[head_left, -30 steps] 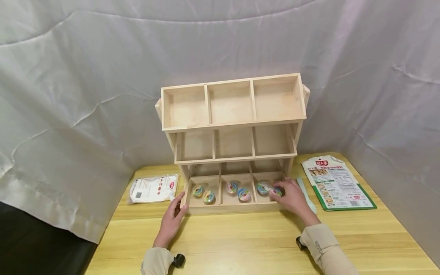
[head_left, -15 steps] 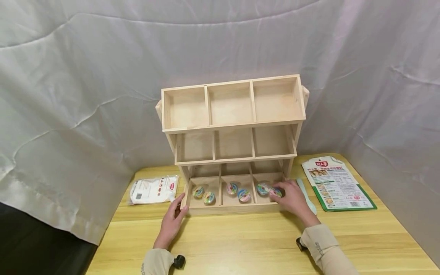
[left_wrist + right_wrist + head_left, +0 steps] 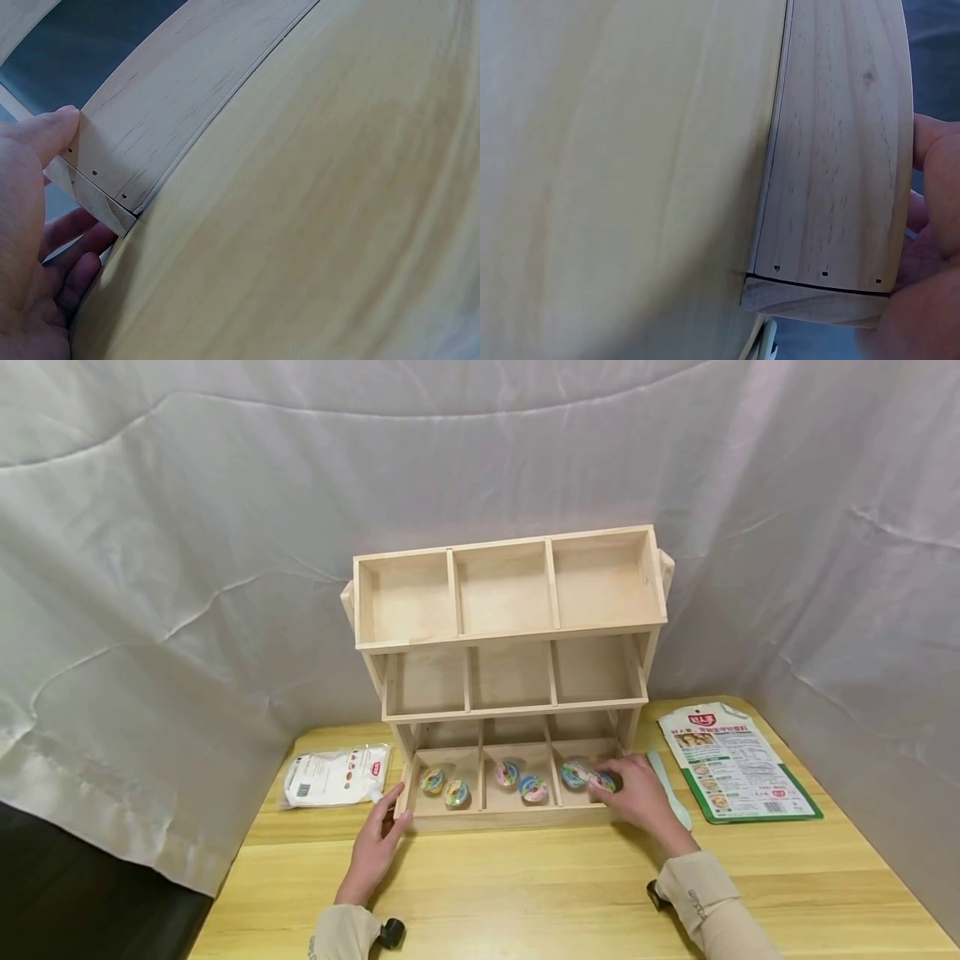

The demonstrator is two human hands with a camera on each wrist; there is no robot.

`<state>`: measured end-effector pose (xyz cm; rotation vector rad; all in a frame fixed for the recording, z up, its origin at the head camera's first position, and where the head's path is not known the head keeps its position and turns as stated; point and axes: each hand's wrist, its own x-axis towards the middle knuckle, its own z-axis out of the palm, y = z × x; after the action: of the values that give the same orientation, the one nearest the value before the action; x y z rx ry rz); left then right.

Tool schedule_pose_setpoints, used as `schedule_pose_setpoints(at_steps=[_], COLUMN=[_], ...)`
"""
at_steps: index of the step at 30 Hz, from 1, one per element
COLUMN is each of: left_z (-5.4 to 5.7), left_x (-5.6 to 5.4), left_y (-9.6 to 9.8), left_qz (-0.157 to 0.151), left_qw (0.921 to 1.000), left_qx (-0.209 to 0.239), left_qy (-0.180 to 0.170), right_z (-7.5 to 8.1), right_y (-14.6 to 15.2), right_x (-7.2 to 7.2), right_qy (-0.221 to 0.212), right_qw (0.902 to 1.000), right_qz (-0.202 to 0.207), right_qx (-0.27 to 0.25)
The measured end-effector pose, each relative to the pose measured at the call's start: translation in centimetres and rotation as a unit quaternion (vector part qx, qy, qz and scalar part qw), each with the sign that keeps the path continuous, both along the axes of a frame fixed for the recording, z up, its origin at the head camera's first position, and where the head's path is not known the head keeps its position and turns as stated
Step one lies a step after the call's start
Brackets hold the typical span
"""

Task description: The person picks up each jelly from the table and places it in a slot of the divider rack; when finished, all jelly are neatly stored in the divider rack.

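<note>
A wooden three-tier organizer stands at the back of the table, each tier split into three compartments. Each bottom compartment contains two small jelly cups with printed lids, such as this jelly cup at left and this one, a blue-edged jelly cup, in the middle. My left hand grips the bottom tray's front left corner, thumb on the front board and fingers round the side. Reaching over the tray's right end, my right hand pinches a jelly cup, beside another jelly cup. The right wrist view hides its fingertips behind the board.
A white spouted pouch in clear plastic lies left of the organizer. To the right are a pale green utensil and a white and green printed food packet. Grey curtain hangs behind and at both sides.
</note>
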<state>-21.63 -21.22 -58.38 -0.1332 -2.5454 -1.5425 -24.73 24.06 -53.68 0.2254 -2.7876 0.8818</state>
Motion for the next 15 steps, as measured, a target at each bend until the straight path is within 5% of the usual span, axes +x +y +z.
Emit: schedule_pose_setpoints(at_steps=[15], left_z=[-0.32], left_x=[-0.25], left_y=[-0.14], left_qz=[0.001], left_qw=[0.9999], left_qx=[0.007], left_qy=[-0.013], right_z=[0.25], right_y=[0.17], right_x=[-0.16], right_qy=[-0.007], right_qw=[0.9998], right_qz=[0.017], right_qx=[-0.003])
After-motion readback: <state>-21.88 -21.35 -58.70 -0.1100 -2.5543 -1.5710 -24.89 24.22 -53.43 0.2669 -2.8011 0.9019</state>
